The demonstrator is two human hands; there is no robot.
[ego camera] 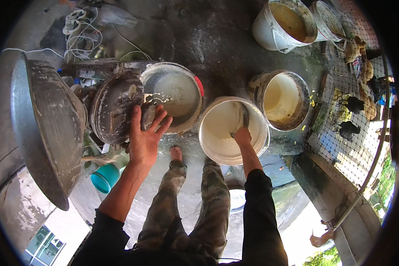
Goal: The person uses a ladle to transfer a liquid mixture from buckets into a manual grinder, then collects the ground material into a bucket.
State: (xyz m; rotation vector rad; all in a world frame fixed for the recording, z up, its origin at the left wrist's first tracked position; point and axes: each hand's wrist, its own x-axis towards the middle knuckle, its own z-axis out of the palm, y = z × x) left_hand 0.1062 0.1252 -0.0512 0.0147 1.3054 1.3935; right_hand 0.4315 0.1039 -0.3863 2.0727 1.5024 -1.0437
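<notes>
My left hand [144, 143] is raised with its fingers spread. A dark oval piece [148, 116] lies between its thumb and fingers; whether they grip it is unclear. Beside it is a dark, round, stained vessel or lid [118, 108]. Whitish drops show above a wide basin [194, 109] holding pale cloudy liquid. My right hand [242, 135] reaches into a white plastic bucket [204, 146] and is closed on a scoop [245, 114], whose lower part is partly hidden in the pale contents. Against this bucket stands another stained bucket [304, 109], pale inside.
A large metal bowl [56, 123] stands tilted at left. Coiled white cable [83, 36] lies at upper left, a teal plastic container [103, 178] below. Stained buckets [269, 31] stand at upper right. Behind netting [332, 109] at right are several birds. My bare foot [176, 153] is near the basin.
</notes>
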